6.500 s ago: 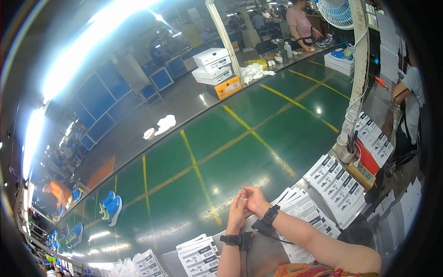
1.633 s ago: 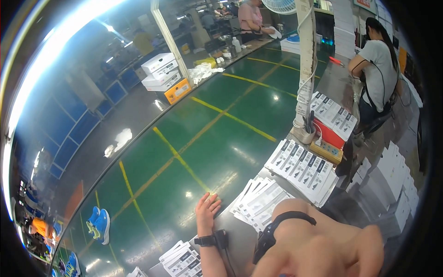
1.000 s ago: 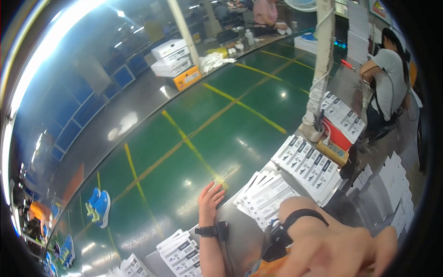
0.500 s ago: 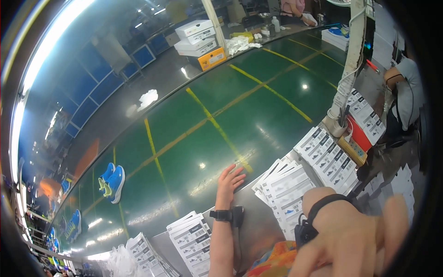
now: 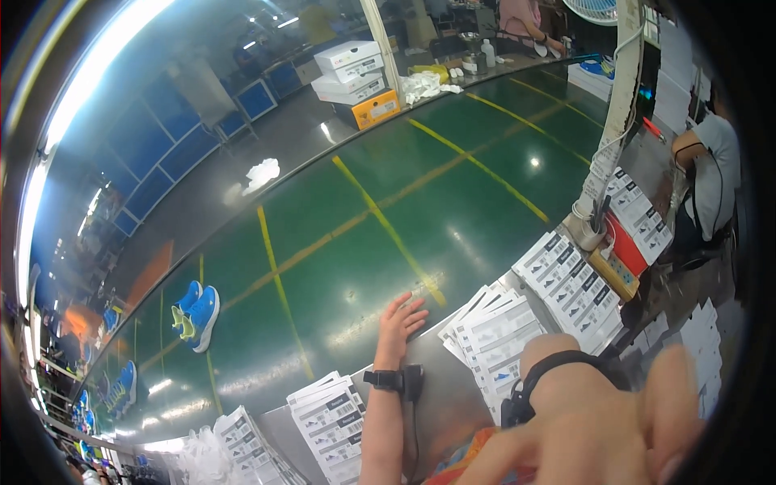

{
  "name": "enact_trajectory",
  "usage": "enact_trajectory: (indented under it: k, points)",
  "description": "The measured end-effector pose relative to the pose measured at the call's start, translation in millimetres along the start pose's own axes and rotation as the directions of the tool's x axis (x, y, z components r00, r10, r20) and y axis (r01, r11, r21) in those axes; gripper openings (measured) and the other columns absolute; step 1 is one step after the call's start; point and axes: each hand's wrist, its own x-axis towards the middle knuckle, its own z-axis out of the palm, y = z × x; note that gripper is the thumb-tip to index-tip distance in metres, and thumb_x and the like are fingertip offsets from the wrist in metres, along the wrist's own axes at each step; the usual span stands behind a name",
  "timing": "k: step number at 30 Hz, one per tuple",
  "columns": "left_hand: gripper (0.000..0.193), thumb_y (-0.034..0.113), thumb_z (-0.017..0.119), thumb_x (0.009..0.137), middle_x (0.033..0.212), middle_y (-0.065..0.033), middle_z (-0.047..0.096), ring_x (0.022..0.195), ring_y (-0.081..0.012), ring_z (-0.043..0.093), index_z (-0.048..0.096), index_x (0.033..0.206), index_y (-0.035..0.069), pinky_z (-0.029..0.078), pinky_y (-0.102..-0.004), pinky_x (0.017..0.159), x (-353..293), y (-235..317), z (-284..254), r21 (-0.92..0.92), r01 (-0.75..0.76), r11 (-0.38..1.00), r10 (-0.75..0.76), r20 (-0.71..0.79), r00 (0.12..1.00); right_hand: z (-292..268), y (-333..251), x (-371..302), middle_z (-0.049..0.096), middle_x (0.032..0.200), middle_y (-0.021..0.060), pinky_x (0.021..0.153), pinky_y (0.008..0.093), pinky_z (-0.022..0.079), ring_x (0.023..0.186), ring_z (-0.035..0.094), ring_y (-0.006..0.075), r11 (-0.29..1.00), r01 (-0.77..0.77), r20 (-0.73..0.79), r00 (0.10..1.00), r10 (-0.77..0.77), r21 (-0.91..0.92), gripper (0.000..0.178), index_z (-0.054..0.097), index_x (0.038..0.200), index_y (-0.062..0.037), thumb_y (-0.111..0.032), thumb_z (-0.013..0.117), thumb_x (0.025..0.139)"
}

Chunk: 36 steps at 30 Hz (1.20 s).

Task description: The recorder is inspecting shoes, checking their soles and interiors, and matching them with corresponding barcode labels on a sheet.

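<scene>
My left hand lies at the near edge of the green conveyor belt, fingers spread, holding nothing. A black band with a small box circles its wrist. Large and blurred at the lower right, my right hand is bent back close to the camera, wearing a black wrist strap. Its fingers look apart with nothing visible in them; some tips run out of the picture. Stacks of printed label sheets lie on the metal ledge: one left of my left forearm, another between my hands.
Blue running shoes stand on the belt at left, with another blue shoe beyond. More label sheets lie near a white post. Across the belt are stacked shoe boxes. A co-worker sits at right.
My right hand has shifted slightly down and left, and its fingers look more spread. My left hand stays in place on the belt edge. The view has tilted a little.
</scene>
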Motion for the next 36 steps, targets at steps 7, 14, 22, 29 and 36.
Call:
enact_trajectory:
  k: [7,14,22,29,36]
  points:
    - [0.047,0.015,0.057,0.086,0.117,-0.0207,0.058,0.093,-0.0253,0.064,0.043,0.129,0.0,0.053,-0.0297,0.077,-3.4,2.8,-11.3,-0.019,-0.031,0.999,0.03,-0.019,0.999,-15.4,0.1,-13.0,0.071,0.081,0.0083,0.085,0.0403,0.039,0.092,0.055,0.0241,0.996,-0.033,0.009,0.999,0.033,0.082,0.033,0.059,0.096,-0.0065,-0.037,0.047,0.095]
    - [0.048,0.018,0.057,0.087,0.117,-0.0196,0.058,0.093,-0.0236,0.064,0.043,0.129,0.001,0.052,-0.0284,0.077,-0.3,0.9,6.4,0.005,-0.043,0.999,0.043,0.026,0.999,-63.4,-75.7,-192.8,0.071,0.081,0.0085,0.085,0.0405,0.039,0.092,0.055,0.0243,0.986,-0.042,0.03,0.999,0.037,0.163,0.034,0.059,0.096,-0.0062,-0.038,0.047,0.095]
    - [0.046,0.016,0.054,0.088,0.118,-0.0191,0.058,0.096,-0.0252,0.064,0.042,0.129,0.0,0.052,-0.0315,0.08,0.0,3.5,-3.7,0.03,-0.037,0.999,0.037,0.018,0.999,-83.2,-55.0,-167.9,0.071,0.081,0.0087,0.085,0.0408,0.039,0.092,0.055,0.0245,0.97,-0.041,0.02,0.999,0.037,0.238,0.035,0.059,0.096,-0.0059,-0.038,0.046,0.095]
    - [0.048,0.016,0.054,0.088,0.119,-0.0197,0.057,0.096,-0.0255,0.064,0.04,0.13,0.0,0.052,-0.0327,0.08,0.2,1.1,-0.7,0.037,-0.008,0.999,0.008,0.013,1.0,-81.6,-51.5,-171.2,0.071,0.081,0.0089,0.085,0.041,0.039,0.092,0.055,0.0247,0.977,-0.012,-0.008,1.0,0.014,0.215,0.036,0.059,0.096,-0.0056,-0.039,0.046,0.095]
    - [0.048,0.017,0.054,0.088,0.12,-0.0201,0.056,0.095,-0.0253,0.064,0.04,0.13,0.0,0.052,-0.0327,0.08,-4.5,3.7,-14.3,0.046,-0.034,0.998,0.034,-0.014,0.999,-94.7,-40.6,-146.8,0.071,0.081,0.0091,0.085,0.0413,0.039,0.091,0.056,0.0249,0.969,-0.02,0.03,0.999,0.013,0.248,0.036,0.059,0.095,-0.0054,-0.039,0.046,0.095]
